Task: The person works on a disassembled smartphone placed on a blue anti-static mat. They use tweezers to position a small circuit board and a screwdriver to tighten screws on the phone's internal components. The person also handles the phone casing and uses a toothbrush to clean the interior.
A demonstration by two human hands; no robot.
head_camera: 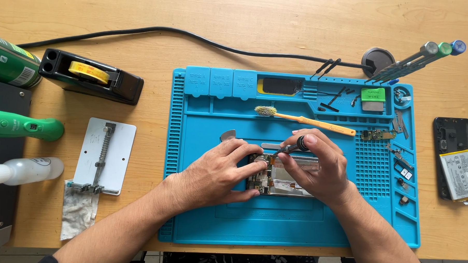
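At the middle of the blue silicone repair mat (200,218) on our wooden bench (248,13), our left hand (217,175) lies flat with its fingers spread, pinning the left end of the opened phone body with its bare circuit boards (279,181), fingertips touching it but closing round nothing. Our right hand (318,168) is closed round a slim dark screwdriver (290,148), its tip down on the phone's upper left corner. Just beyond our hands, toward the mat's far edge, lies an orange-handled brush (307,121), and a black tape dispenser (90,75) sits near the bench's far left corner.
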